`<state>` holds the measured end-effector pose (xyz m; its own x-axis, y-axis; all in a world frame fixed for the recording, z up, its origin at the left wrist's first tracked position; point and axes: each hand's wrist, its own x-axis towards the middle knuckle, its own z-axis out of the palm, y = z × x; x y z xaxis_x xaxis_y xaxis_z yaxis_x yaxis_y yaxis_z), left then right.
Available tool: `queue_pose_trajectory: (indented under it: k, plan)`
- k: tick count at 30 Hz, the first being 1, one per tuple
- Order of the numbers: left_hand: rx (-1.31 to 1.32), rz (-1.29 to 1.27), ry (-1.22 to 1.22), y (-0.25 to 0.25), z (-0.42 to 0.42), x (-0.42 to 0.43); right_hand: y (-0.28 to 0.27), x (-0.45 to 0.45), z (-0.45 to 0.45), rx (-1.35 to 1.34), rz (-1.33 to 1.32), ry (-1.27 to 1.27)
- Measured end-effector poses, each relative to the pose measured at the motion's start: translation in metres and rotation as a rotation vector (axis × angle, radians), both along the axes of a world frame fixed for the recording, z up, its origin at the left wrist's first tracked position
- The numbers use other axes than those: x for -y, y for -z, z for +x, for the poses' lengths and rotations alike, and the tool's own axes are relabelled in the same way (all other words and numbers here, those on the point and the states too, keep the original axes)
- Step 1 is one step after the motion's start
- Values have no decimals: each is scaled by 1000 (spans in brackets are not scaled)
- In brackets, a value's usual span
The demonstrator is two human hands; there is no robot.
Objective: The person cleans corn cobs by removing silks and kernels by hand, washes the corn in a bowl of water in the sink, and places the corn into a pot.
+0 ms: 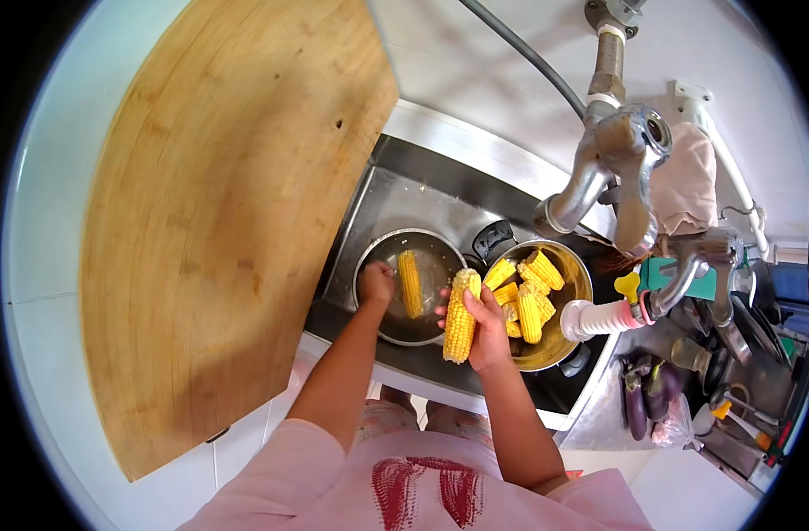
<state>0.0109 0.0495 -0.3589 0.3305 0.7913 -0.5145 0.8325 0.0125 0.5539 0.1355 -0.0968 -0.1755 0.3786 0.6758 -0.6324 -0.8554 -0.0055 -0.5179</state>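
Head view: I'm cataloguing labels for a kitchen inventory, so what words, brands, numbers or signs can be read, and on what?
No readable text.
Pale pink shirt: dark red print, not legible as words.
Plastic bag by the eggplants: any print is too small to read.
Held corn cob: no label visible.

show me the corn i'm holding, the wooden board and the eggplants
Held corn (461, 317): head view, middle of the cob
Wooden board (241, 212): head view, middle of its flat face
Eggplants (656, 404): head view, body of one
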Motion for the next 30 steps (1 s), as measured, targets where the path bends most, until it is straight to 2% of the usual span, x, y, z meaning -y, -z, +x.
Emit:
queue_pose_trajectory:
  k: [1,2,4,5,7,11,13,14,16,17,20,21,23,24,26,27,29,30]
  plan:
    - [-70,-129,-245,8,-1,-1,5,2,-1,4,1,-2]
    - [-66,-130,-249,16,-2,6,11,5,0,52,-43,-29]
    - [-215,-38,118,4,4,22,15,7,1,111,-105,-58]
    - [-213,-42,115,-2,6,20,14,8,3,113,-108,-61]
    - [-338,85,354,-18,8,14,12,12,5,96,-111,-65]
    - [-398,257,475,-55,20,13,16,15,10,70,-187,-111]
    - [-472,103,426,-69,17,14,15,18,11,-65,-128,-112]
    - [-467,104,430,-63,12,15,15,19,13,-59,-129,-107]
    - [-133,828,538,-47,-5,20,13,18,13,-272,-28,-104]
    - [-129,823,542,-42,-7,21,16,18,12,-272,-32,-99]
    - [-248,95,439,-50,-7,18,22,14,10,-461,80,-93]
    - [-248,95,440,-50,-9,19,23,14,10,-460,80,-91]
    - [127,779,450,-50,-12,26,25,15,11,-544,173,-129]
    - [127,777,452,-64,-8,25,25,16,11,-536,179,-157]
    - [-287,139,491,-106,3,22,29,19,12,-553,207,-182]
    - [-288,138,492,-99,0,28,30,20,13,-569,236,-209]
    - [-152,695,405,-76,-10,43,28,20,14,-551,256,-241]
    - [-153,696,407,-81,-10,40,28,20,12,-525,234,-214]
